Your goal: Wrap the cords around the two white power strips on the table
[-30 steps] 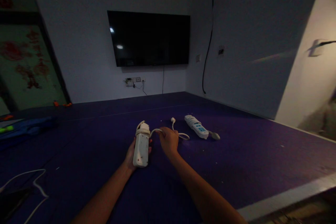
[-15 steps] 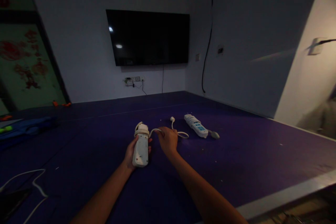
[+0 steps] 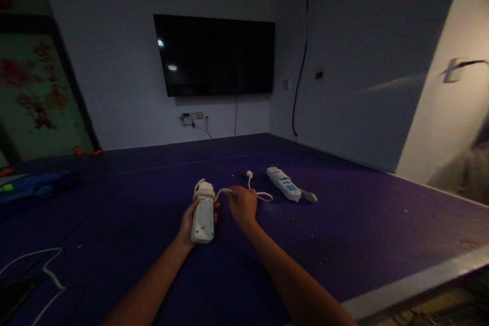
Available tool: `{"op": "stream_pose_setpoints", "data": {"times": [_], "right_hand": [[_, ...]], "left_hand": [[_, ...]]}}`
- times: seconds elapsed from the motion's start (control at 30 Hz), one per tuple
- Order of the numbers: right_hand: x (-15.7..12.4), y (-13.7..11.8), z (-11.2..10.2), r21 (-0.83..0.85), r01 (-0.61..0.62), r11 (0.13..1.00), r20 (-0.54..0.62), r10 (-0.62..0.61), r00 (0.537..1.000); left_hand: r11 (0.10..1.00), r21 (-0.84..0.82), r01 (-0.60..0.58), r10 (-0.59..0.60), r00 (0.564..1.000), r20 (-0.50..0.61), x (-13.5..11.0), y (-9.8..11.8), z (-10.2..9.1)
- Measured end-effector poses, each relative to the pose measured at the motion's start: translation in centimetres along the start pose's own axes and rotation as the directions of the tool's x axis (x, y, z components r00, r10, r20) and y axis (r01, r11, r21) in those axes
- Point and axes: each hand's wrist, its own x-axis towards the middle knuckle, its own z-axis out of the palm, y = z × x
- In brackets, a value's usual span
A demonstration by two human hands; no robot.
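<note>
A white power strip [image 3: 203,219] lies in my left hand [image 3: 187,224], its underside facing up and the fingers wrapped round its sides. Several turns of its white cord [image 3: 205,193] circle the far end. My right hand [image 3: 243,205] pinches the loose stretch of that cord just to the right of the strip. Beyond my knuckles the cord loops out and ends in a white plug [image 3: 249,174] on the purple surface. A second power strip [image 3: 288,187], with blue socket faces and its cord wound round it, rests farther right; its plug [image 3: 310,197] sticks out nearby.
The purple surface [image 3: 362,234] has a pale edge [image 3: 420,279] at right. Blue cloth [image 3: 42,185] lies at far left, and a white cable [image 3: 53,275] beside a dark flat object at lower left. A television [image 3: 217,56] hangs on the back wall.
Both hands and the power strip stay in nearly the same pose. The whole view has shifted slightly; I see no clear movement of the cord.
</note>
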Motion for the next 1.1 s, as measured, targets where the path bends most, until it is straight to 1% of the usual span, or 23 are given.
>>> {"op": "stream_pose_setpoints", "data": {"times": [0.13,0.27,0.37,0.47,0.57,0.63,0.7,0.73,0.8,0.87,0.93,1.0,1.1], "right_hand": [[-0.1,0.1,0.1,-0.01,-0.028,1.0,-0.042,0.027,0.999],[-0.1,0.1,-0.1,-0.063,-0.062,0.996,-0.018,0.061,0.998],[0.0,0.1,-0.2,-0.128,-0.068,0.99,0.048,0.074,0.996],[0.0,-0.1,-0.4,-0.19,-0.036,0.981,0.151,0.065,0.986],[-0.1,-0.2,-0.3,-0.226,0.018,0.974,0.254,0.041,0.966],[-0.2,0.0,0.0,-0.211,0.047,0.976,0.302,0.019,0.953],[-0.3,0.3,0.6,-0.148,0.063,0.987,0.333,-0.01,0.943],[-0.3,0.6,0.9,-0.091,0.066,0.994,0.345,-0.031,0.938],[-0.3,1.2,1.5,0.074,0.06,0.995,0.359,-0.082,0.93],[-0.3,1.8,2.0,0.279,0.024,0.96,0.367,-0.13,0.921],[-0.2,2.0,2.3,0.47,-0.053,0.881,0.377,-0.146,0.915],[-0.2,1.9,2.4,0.617,-0.153,0.772,0.407,-0.147,0.901],[-0.2,1.0,2.2,0.745,-0.3,0.596,0.475,-0.158,0.866]], "left_hand": [[1.0,0.013,-0.006,0.006,1.0,-0.015,-0.1,0.0,0.2],[0.999,0.015,-0.041,0.042,0.998,-0.045,-0.3,0.0,0.5],[0.998,-0.012,-0.059,0.058,0.997,-0.048,-0.4,0.1,0.4],[0.995,-0.053,-0.085,0.082,0.995,-0.054,-0.3,0.1,0.1],[0.986,-0.074,-0.15,0.143,0.986,-0.084,-0.3,0.2,-0.1],[0.976,-0.088,-0.2,0.191,0.976,-0.108,-0.3,0.3,-0.2],[0.964,-0.104,-0.245,0.23,0.963,-0.138,-0.3,0.4,-0.2],[0.961,-0.108,-0.257,0.239,0.959,-0.155,-0.4,0.5,-0.1],[0.96,-0.108,-0.259,0.237,0.954,-0.183,-0.3,0.5,-0.1],[0.965,-0.107,-0.241,0.219,0.958,-0.187,-0.3,0.5,-0.1],[0.969,-0.111,-0.222,0.204,0.967,-0.155,-0.2,0.4,-0.3],[0.971,-0.115,-0.21,0.199,0.975,-0.099,-0.1,0.3,-0.5],[0.98,-0.093,-0.178,0.175,0.984,-0.043,0.1,0.1,-0.7]]}}
